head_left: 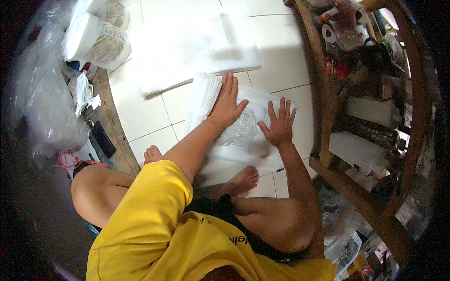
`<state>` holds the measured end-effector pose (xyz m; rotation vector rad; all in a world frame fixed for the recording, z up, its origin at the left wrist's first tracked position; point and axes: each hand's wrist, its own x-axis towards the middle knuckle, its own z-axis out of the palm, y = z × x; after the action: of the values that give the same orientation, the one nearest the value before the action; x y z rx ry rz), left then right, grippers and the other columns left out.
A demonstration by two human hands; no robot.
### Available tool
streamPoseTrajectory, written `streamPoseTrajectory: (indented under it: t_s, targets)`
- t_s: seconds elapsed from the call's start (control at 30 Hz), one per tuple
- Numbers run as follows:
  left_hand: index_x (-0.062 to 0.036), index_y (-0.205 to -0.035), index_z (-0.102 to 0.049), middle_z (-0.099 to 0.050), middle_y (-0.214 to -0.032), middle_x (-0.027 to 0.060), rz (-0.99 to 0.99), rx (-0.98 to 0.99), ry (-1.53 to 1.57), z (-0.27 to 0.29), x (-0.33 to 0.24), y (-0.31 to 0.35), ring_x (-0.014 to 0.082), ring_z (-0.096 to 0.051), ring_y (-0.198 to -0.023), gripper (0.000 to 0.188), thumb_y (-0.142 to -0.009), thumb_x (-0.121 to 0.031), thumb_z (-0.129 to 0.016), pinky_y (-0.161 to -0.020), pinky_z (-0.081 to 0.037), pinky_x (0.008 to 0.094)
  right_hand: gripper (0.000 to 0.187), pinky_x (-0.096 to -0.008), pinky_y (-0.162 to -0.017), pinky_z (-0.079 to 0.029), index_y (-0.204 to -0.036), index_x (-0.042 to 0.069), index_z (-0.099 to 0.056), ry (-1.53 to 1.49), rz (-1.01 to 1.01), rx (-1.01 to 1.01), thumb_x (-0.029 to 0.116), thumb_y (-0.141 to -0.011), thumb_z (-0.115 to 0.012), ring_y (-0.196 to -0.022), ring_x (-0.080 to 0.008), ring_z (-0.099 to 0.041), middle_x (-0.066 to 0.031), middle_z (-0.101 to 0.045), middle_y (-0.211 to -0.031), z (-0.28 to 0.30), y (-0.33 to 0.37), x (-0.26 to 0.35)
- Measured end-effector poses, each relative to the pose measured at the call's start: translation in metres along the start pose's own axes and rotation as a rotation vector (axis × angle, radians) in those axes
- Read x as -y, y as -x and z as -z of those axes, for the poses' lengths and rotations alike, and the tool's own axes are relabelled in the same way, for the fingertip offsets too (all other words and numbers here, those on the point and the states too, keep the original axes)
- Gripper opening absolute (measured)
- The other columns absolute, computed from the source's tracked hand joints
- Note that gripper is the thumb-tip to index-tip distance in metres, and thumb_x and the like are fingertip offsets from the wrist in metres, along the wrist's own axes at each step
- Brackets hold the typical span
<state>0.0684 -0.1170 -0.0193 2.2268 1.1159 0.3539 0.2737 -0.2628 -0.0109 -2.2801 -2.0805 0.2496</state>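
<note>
A translucent white plastic bag (pixel 234 136) with a printed design lies on the tiled floor in front of me. My left hand (pixel 228 103) rests flat on it, thumb out, beside a folded layered edge (pixel 204 91) of white plastic. To the right, my right hand (pixel 280 126) lies palm down with fingers spread over the bag's right part. Neither hand grips anything. Farther off, a flat stack of similar white plastic sheets (pixel 187 51) is spread on the floor, partly washed out by glare.
White printed rolls (pixel 96 42) stand at the far left, near a large clear plastic sack (pixel 47 103). A black phone (pixel 103 139) lies on a wooden platform (pixel 115 117). Along the right runs a wooden shelf frame (pixel 323 93) crowded with goods. My bare feet flank the work.
</note>
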Motion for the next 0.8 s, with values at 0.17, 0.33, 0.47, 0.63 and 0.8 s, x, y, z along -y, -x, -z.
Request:
streamPoseTrajectory:
  t_s: [0.17,0.33,0.47,0.63,0.8]
  targets:
    - [0.0114,-0.154,-0.025,-0.017,-0.163,0.0355,-0.143,-0.014,-0.019,0.034,-0.038,0.018,0.0496,-0.014,-0.153,0.085,-0.089,-0.024,-0.069,-0.127,-0.014,0.055,0.086,-0.0699,-0.121,-0.009,-0.159,0.01,-0.035,0.038,-0.013,0.071,0.055,-0.092,-0.065,-0.152,-0.0513,-0.017,-0.0327,-0.021,-0.163,0.01,-0.006,-0.001]
    - [0.0097,-0.154,-0.025,-0.03,-0.156,0.0361,0.025,-0.3,-0.226,0.084,-0.048,0.066,0.0475,-0.03,-0.147,0.097,-0.082,-0.029,-0.077,-0.123,-0.023,0.0553,0.085,-0.0507,-0.12,-0.031,-0.154,-0.004,-0.034,-0.282,-0.704,-0.273,0.031,-0.088,-0.075,-0.144,-0.0457,-0.037,-0.032,-0.04,-0.153,0.018,0.044,-0.017]
    - [0.0149,-0.153,-0.022,-0.043,-0.145,0.0356,0.621,-0.094,0.042,0.105,0.001,0.085,0.0467,-0.043,-0.136,0.116,-0.072,-0.036,-0.087,-0.116,-0.036,0.05,0.076,-0.0495,-0.109,-0.044,-0.145,-0.005,-0.044,-0.654,-0.942,-0.055,0.031,-0.087,-0.076,-0.127,-0.0456,-0.056,-0.031,-0.056,-0.138,0.021,0.06,0.002]
    - [0.0155,-0.151,-0.023,-0.052,-0.135,0.0356,0.607,0.026,0.237,0.108,-0.002,0.082,0.0458,-0.056,-0.124,0.115,-0.07,-0.035,-0.088,-0.107,-0.046,0.0458,0.065,-0.0472,-0.098,-0.05,-0.134,-0.005,-0.053,-0.799,-0.893,0.049,0.029,-0.085,-0.078,-0.111,-0.0381,-0.066,-0.026,-0.065,-0.125,0.047,0.054,-0.002]
    - [0.012,-0.142,-0.039,-0.062,-0.125,0.0334,0.637,-0.008,0.274,0.104,0.005,0.082,0.0429,-0.064,-0.116,0.096,-0.074,-0.039,-0.082,-0.1,-0.051,0.0443,0.062,-0.0438,-0.096,-0.051,-0.133,-0.003,-0.056,-1.019,-0.842,0.062,0.029,-0.085,-0.078,-0.108,-0.0328,-0.067,-0.0218,-0.067,-0.122,0.041,0.064,-0.016]
